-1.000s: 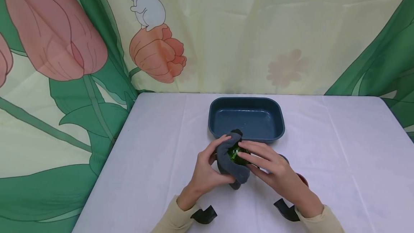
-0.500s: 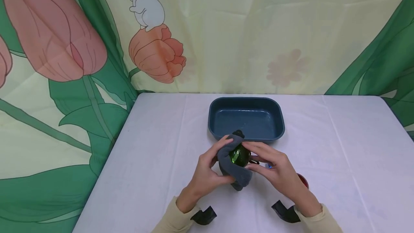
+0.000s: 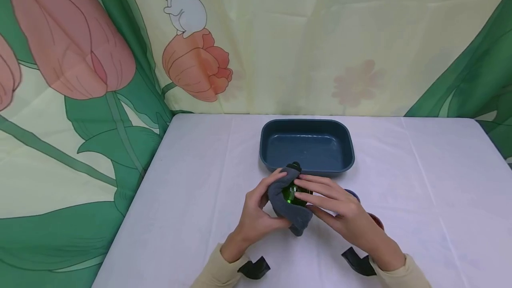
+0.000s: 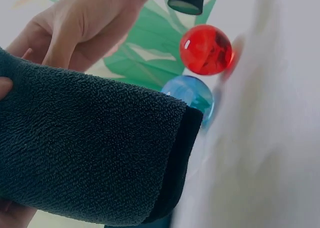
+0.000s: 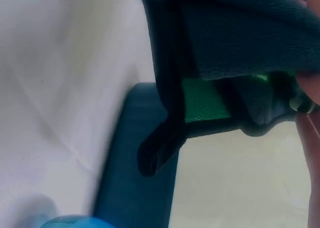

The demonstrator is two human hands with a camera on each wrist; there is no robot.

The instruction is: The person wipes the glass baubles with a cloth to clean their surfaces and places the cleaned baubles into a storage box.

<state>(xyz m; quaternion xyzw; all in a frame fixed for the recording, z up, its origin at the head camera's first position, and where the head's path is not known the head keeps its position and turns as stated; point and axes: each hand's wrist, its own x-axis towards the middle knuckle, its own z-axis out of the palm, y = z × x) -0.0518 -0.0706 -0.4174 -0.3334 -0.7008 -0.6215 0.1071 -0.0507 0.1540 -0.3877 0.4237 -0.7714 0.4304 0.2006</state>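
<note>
A dark grey-blue towel [image 3: 295,214] is wrapped partly around a green, see-through ball [image 3: 289,194] above the table. My left hand [image 3: 256,217] grips the towel from the left, fingers at its top and thumb below. From the right, the fingers of my right hand [image 3: 344,210] lie bent over the ball's exposed side. The towel's folded edge fills much of the left wrist view, hiding the ball there. In the right wrist view, fingertips meet the green surface at the right edge, below a towel fold [image 5: 250,43].
Just beyond the hands stands a dark blue rectangular basin [image 3: 308,148]. A clear blue ball [image 4: 192,95] and a clear red ball [image 4: 206,49] lie on the white-covered table [image 3: 200,181], partly behind my right hand in the head view. A flower-printed curtain [image 3: 280,57] hangs behind.
Half a second ago my right fingers and thumb were drawn toward the ball's right side; now the fingers reach farther across it again. The left hand and towel have stayed nearly in place.
</note>
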